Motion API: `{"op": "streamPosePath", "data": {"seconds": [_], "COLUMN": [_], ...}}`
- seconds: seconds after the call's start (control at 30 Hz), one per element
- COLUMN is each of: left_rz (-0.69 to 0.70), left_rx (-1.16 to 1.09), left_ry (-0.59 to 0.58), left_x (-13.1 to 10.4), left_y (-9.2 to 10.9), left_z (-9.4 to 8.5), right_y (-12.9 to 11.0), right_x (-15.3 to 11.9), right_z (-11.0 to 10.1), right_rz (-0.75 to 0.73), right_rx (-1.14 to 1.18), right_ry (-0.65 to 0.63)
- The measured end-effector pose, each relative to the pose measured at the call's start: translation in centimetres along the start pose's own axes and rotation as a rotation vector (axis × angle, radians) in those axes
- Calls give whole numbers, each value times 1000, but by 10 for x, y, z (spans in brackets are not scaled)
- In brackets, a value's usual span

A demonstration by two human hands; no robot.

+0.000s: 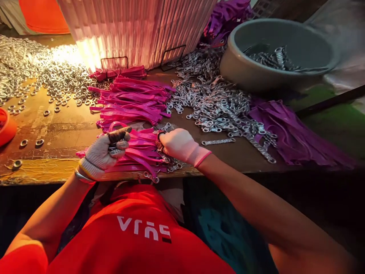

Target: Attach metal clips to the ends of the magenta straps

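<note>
My left hand [105, 152], in a white knit glove with dark wrapping on a finger, is closed at a pink strap [134, 133] that loops up behind its fingertips. Something silvery shows between its curled fingers, too small to name surely. To the right, my right hand [178, 142], gloved in white with a pink cuff, pinches near the right end of the strap; its fingertips are partly hidden. Beneath and between both hands lie more pink straps, some with metal links [173, 166] at their right ends. A stack of pink straps [134, 101] lies just beyond.
Loose metal rings [68, 85] spread over the table's left side. Metal chain links [216, 102] are heaped at right, before a grey tub [236, 64]. Purple straps [296, 133] lie at far right. A ribbed translucent panel [137, 34] stands behind; an orange container [8, 125] sits left.
</note>
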State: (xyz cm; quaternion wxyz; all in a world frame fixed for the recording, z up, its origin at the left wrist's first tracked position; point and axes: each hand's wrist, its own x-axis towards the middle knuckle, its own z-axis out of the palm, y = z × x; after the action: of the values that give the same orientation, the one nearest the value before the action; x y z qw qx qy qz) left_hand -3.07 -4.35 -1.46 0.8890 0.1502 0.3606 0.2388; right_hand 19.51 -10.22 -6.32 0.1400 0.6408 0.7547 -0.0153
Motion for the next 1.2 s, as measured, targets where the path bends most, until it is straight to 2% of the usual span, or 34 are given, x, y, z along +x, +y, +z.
{"op": "streamPosePath", "data": {"seconds": [0.1, 0.2, 0.3, 0.33, 0.4, 0.47, 0.53, 0.6, 0.7, 0.8, 0.93, 1.1, 1.2], "left_rz": [0, 14, 25, 23, 4, -30, -60, -94, -164, -192, -169, -102, -24], "left_rx": [-94, -129, -108, -98, -67, -19, 37, 81, 99, 90, 118, 272, 275], "left_ry": [-9, -26, -80, -99, -124, -117, -74, -39, -50, -90, -126, -36, -21], "left_x": [10, 23, 35, 39, 47, 55, 63, 69, 74, 75, 73, 75, 73], "left_y": [-4, -3, -2, -3, -7, -14, -22, -28, -26, -14, 0, 10, 27], "left_z": [0, 7, 16, 18, 20, 21, 23, 24, 24, 18, 12, 12, 8], "right_y": [-2, -1, 11, 19, 41, 66, 88, 101, 105, 102, 101, 95, 85], "right_x": [-8, -19, -25, -25, -17, 1, 27, 58, 100, 119, 113, 91, 76], "right_z": [0, 1, 4, 6, 9, 12, 15, 16, 19, 24, 33, 38, 37], "right_rz": [-63, -176, -202, -160, 44, 299, 474, 541, 633, 706, 714, 643, 620], "right_rx": [-5, 0, 25, 51, 133, 197, 213, 208, 230, 276, 337, 359, 351], "right_ry": [11, 63, 141, 159, 153, 113, 88, 87, 51, 0, -35, -9, 54]}}
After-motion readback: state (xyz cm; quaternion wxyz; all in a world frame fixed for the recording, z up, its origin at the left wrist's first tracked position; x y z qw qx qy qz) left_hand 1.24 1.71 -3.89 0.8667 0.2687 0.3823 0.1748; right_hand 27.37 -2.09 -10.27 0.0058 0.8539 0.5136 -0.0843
